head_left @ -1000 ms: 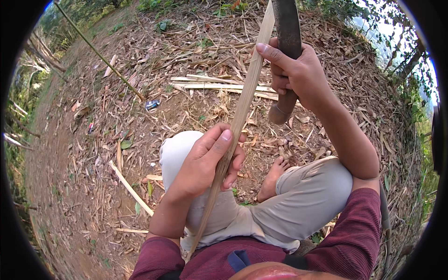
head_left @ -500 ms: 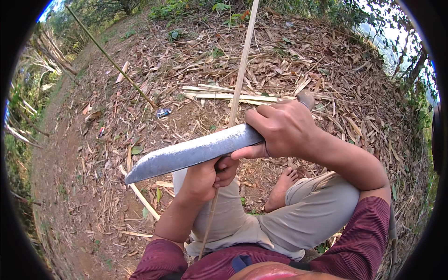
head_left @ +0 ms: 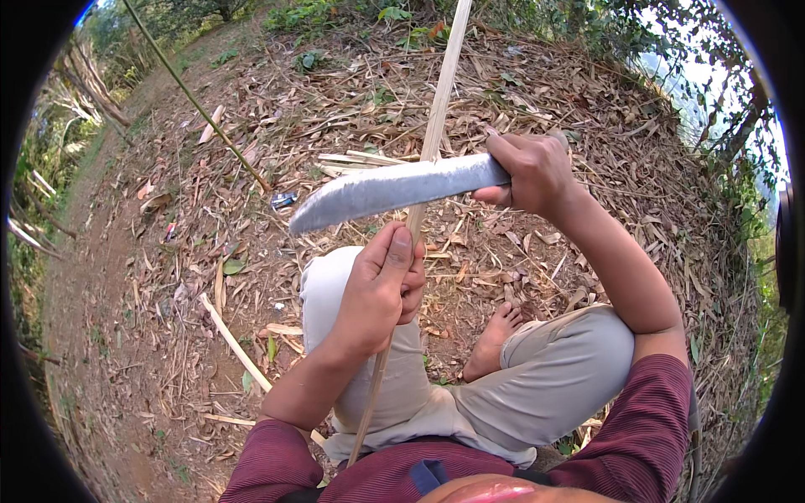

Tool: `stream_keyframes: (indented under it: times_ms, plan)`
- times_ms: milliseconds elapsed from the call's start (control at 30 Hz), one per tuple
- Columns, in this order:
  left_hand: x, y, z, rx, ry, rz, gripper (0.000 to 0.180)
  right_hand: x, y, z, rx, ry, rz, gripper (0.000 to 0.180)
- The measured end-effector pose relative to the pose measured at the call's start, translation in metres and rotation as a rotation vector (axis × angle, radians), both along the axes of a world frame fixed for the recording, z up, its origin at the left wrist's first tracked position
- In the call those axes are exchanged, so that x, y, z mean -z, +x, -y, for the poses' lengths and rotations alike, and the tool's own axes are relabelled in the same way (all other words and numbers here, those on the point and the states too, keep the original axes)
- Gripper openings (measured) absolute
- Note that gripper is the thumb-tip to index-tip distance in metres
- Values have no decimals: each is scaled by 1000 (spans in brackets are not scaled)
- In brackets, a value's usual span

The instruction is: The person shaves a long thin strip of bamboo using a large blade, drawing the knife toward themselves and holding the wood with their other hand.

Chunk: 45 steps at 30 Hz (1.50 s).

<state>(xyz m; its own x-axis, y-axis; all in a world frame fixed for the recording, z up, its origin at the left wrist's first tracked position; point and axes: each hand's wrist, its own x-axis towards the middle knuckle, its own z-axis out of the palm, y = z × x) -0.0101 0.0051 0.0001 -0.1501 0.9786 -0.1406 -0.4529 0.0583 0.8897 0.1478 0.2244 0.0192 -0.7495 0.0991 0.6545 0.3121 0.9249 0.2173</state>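
The left hand point(head_left: 381, 289) is gripping the long pale wooden strip point(head_left: 441, 101), which is slanting from the shirt point(head_left: 641, 411) up past the left knee point(head_left: 329, 277), so hand and body are probably steadying it together; the right hand point(head_left: 537, 172) is closing around the handle of the machete point(head_left: 394, 191), holding its blade crosswise over the strip just beyond the left fingers, though whether they are touching cannot be told. The blade's tip is pointing left over leaf litter point(head_left: 134, 285), well apart from the green pole point(head_left: 197, 105); the strip's far end is running out of view.
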Motion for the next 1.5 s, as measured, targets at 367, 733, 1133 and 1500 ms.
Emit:
stream_keyframes:
  times_ms: [367, 733, 1133, 1500]
  plan:
    - [-6, -1, -2, 85, -69, 201, 23, 20, -14, 11, 18, -331, -57, 62]
    - [-2, -2, 10, 145, -44, 64, 23, -11, 16, -54, 354, -749, -119, 67]
    - [-5, -9, 6, 216, -51, 283, 24, 8, -29, -24, 132, -353, -107, 60]
    - [0, -12, 29, 27, 138, 60, 23, 31, 17, -99, 519, -1376, -778, 67]
